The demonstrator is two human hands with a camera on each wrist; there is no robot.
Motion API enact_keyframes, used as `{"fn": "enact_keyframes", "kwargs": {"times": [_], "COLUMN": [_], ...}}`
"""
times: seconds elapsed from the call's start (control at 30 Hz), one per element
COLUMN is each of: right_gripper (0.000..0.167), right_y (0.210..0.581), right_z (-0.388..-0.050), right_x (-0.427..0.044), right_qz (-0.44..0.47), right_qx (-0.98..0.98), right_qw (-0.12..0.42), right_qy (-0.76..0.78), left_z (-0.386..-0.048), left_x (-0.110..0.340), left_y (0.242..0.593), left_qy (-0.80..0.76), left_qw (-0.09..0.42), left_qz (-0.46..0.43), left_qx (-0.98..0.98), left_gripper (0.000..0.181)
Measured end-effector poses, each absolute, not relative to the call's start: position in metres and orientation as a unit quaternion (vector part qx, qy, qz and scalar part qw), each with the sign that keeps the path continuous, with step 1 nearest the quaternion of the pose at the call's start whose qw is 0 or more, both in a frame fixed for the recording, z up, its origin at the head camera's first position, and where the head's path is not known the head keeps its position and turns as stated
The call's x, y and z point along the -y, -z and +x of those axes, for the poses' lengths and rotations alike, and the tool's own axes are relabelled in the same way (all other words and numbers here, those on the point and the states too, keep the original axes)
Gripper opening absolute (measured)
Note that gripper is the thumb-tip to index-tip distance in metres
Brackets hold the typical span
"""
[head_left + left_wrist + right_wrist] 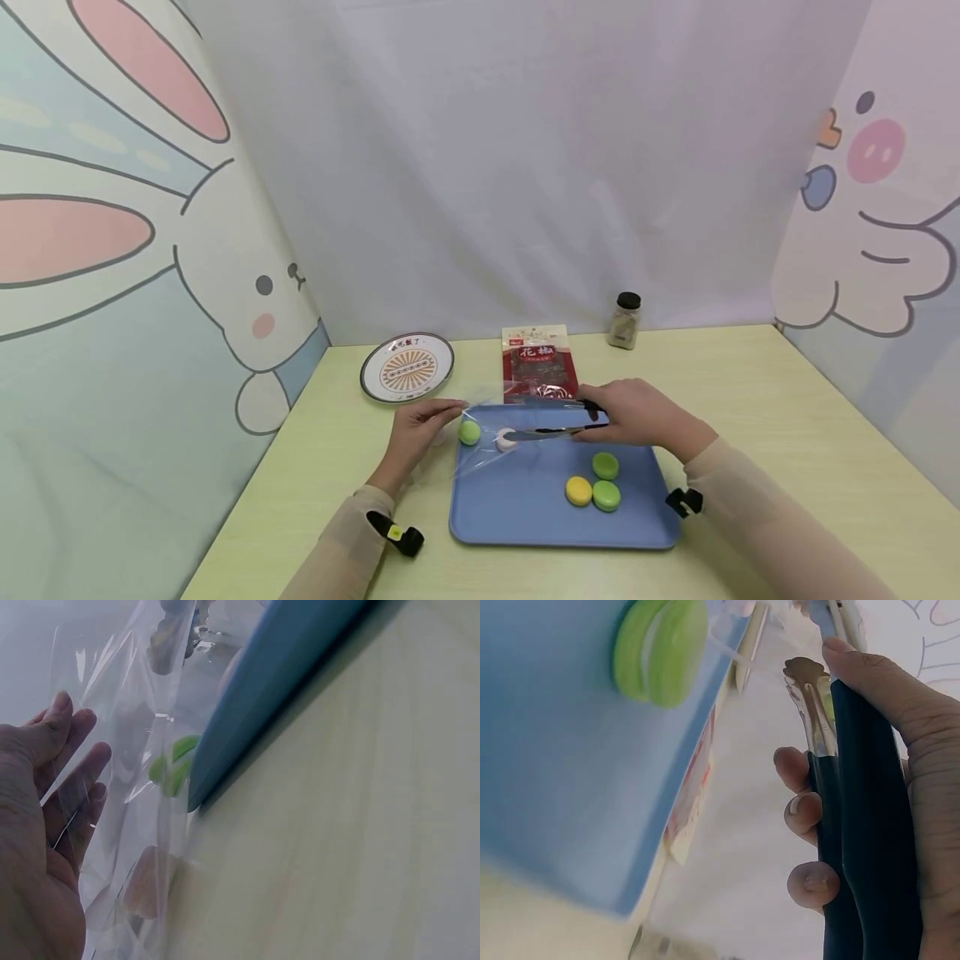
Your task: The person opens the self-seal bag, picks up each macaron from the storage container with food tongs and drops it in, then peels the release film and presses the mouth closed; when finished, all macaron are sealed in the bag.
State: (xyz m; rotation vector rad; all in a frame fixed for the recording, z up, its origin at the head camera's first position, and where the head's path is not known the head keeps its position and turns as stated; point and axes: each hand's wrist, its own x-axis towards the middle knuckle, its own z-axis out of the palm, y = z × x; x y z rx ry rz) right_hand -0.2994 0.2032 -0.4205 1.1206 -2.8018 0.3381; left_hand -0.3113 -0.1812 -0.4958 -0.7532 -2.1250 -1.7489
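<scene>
Pinches clear bag point(131, 712) with left hand point(418, 433) by far left corner of tray point(510, 512); grips tongs point(874, 810) with right hand point(637, 412).

The thin transparent plastic bag point(124, 727) is shining whitish. The long metal tongs point(874, 825) are pairing silver with black. The rectangular blue plastic tray point(517, 508) is looking plain. Round macarons point(606, 496) are appearing in green, yellow and white. The round white plate point(407, 367) is bearing orange rays within a dark rim.
</scene>
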Motion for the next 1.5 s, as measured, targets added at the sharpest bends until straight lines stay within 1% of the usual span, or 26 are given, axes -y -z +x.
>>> {"fn": "enact_keyframes", "kwargs": {"times": [0.13,0.3,0.4,0.53,0.67,0.77,1.03,1.3,1.37,1.5], "right_gripper": [0.044,0.048,0.049,0.045,0.042,0.04,0.04,0.044,0.045,0.046], "right_y": [0.426,0.435,0.444,0.457,0.464,0.466,0.466,0.468,0.469,0.471], "right_z": [-0.288,-0.27,-0.261,-0.251,-0.244,-0.242,-0.239,-0.24,-0.24,-0.242], "right_x": [-0.228,-0.26,-0.278,-0.3,-0.315,-0.321,-0.324,-0.325,-0.325,-0.325], "right_qz": [0.345,0.311,0.3,0.29,0.281,0.286,0.29,0.231,0.229,0.236], "right_qx": [0.928,0.937,0.939,0.938,0.938,0.936,0.937,0.956,0.956,0.956], "right_qw": [0.063,0.056,0.068,0.094,0.1,0.097,0.085,0.119,0.12,0.115], "right_qy": [-0.122,-0.148,-0.156,-0.164,-0.177,-0.181,-0.178,-0.137,-0.135,-0.134], "left_z": [-0.311,-0.311,-0.311,-0.31,-0.302,-0.296,-0.294,-0.294,-0.294,-0.302], "left_x": [0.18,0.179,0.18,0.18,0.177,0.176,0.174,0.174,0.174,0.177], "left_y": [0.497,0.497,0.496,0.493,0.48,0.473,0.471,0.471,0.471,0.482], "left_qy": [0.606,0.605,0.6,0.604,0.605,0.602,0.604,0.603,0.603,0.599], "left_qw": [0.143,0.146,0.153,0.148,0.143,0.144,0.145,0.141,0.141,0.143], "left_qz": [-0.265,-0.272,-0.272,-0.271,-0.274,-0.268,-0.267,-0.265,-0.265,-0.266], "left_qx": [0.737,0.734,0.736,0.735,0.734,0.738,0.737,0.739,0.739,0.741], "left_gripper": [0.014,0.014,0.014,0.014,0.014,0.013,0.013,0.013,0.013,0.013]}}
